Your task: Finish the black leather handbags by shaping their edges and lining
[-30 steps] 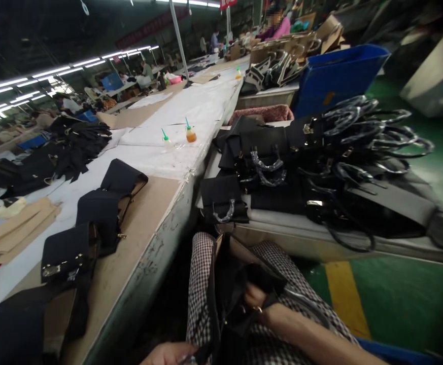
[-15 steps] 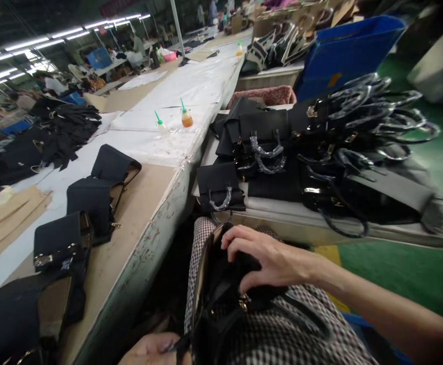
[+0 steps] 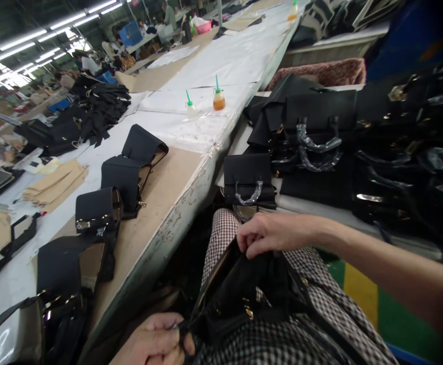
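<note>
A black handbag [image 3: 244, 294] with small gold fittings lies open on my lap, over checked trousers [image 3: 320, 304]. My right hand [image 3: 272, 233] pinches the far top edge of the bag, fingers closed on it. My left hand [image 3: 152, 344] grips the near end of the bag at the bottom of the view, fingers curled round its edge. The bag is stretched between the two hands.
A long worktable [image 3: 160, 197] runs along my left with a row of black bag bodies [image 3: 126, 177], tan pieces [image 3: 54, 185] and two glue bottles [image 3: 218, 96]. A lower bench on the right carries a heap of finished black handbags [image 3: 320, 142]. Other workers sit far behind.
My right hand came out of the bag's inside, moved up and closed on its far edge. My left hand tightened on the near end. The view dropped and swung left.
</note>
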A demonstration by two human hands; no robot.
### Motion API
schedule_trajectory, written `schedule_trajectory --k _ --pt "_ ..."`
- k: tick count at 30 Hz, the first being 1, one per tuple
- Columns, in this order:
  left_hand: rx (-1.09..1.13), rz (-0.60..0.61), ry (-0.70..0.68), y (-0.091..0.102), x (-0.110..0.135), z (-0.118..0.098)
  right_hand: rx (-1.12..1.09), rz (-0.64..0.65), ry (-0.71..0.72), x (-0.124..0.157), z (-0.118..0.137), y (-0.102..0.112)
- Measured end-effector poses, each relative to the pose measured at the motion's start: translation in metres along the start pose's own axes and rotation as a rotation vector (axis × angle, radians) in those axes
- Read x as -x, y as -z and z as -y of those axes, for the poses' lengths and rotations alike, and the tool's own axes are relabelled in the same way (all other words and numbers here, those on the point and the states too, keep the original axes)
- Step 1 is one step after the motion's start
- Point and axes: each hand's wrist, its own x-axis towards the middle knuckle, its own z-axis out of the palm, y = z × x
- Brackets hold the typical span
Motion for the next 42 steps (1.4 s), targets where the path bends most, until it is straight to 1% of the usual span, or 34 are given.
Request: schedule_trajectory --k 1,2,4,6,8,10,12,15,16,18,20,21,23,25,27,29,33,35,37,40,42 --pt "-0.010 -0.016 0.000 0.004 -0.004 0.001 0.024 -0.066 0.025 -0.004 -0.005 -0.005" --pt "-0.025 -0.059 -0.013 0.008 -0.007 0.001 0.062 -0.145 0.057 -0.008 -0.010 -0.012" --pt "-0.073 -0.206 -0.087 0.012 -0.010 -0.001 0.155 -0.310 0.116 -0.016 -0.019 -0.026" --pt "-0.145 -0.352 -0.192 0.015 -0.009 -0.006 0.241 -0.448 0.162 -0.023 -0.023 -0.038" --pt "-0.226 -0.450 -0.278 0.018 -0.006 -0.008 0.317 -0.552 0.171 -0.029 -0.023 -0.044" --pt "-0.307 -0.495 -0.314 0.023 -0.003 -0.009 0.374 -0.623 0.153 -0.038 -0.021 -0.045" --pt "-0.370 -0.527 -0.322 0.029 -0.002 -0.008 0.375 -0.657 0.153 -0.047 -0.019 -0.042" --pt "-0.487 -0.658 -0.347 0.034 -0.003 -0.011 0.244 -0.607 0.167 -0.063 -0.019 -0.039" --pt "-0.531 -0.717 -0.370 0.032 -0.003 -0.013 0.198 -0.581 0.158 -0.067 -0.020 -0.039" --pt "-0.571 -0.846 -0.473 0.023 -0.003 -0.017 0.147 -0.564 0.131 -0.075 -0.021 -0.042" --pt "-0.506 -0.921 -0.606 0.008 -0.003 -0.019 0.142 -0.597 0.116 -0.082 -0.021 -0.045" --pt "-0.456 -0.925 -0.653 0.001 -0.005 -0.020 0.142 -0.614 0.107 -0.085 -0.021 -0.047" --pt "-0.409 -0.898 -0.678 -0.012 -0.010 -0.020 0.137 -0.628 0.091 -0.090 -0.021 -0.049" --pt "-0.488 -0.883 -0.655 -0.017 -0.017 -0.021 0.137 -0.617 0.080 -0.093 -0.023 -0.048" --pt "-0.616 -0.898 -0.641 -0.016 -0.025 -0.024 0.128 -0.591 0.075 -0.093 -0.025 -0.044" --pt "-0.693 -0.906 -0.633 -0.011 -0.031 -0.027 0.087 -0.541 0.077 -0.092 -0.030 -0.038" --pt "-0.695 -0.924 -0.626 -0.005 -0.037 -0.035 -0.123 -0.438 0.081 -0.084 -0.038 -0.027" --pt "-0.690 -0.911 -0.663 -0.005 -0.039 -0.038 -0.225 -0.432 0.073 -0.081 -0.040 -0.024" --pt "-0.702 -0.886 -0.703 -0.005 -0.040 -0.040 -0.278 -0.419 0.080 -0.079 -0.040 -0.023" --pt "-0.724 -0.867 -0.719 -0.001 -0.042 -0.039 -0.290 -0.409 0.093 -0.079 -0.040 -0.024" --pt "-0.759 -0.853 -0.734 0.003 -0.043 -0.037 -0.273 -0.461 0.086 -0.080 -0.041 -0.027"
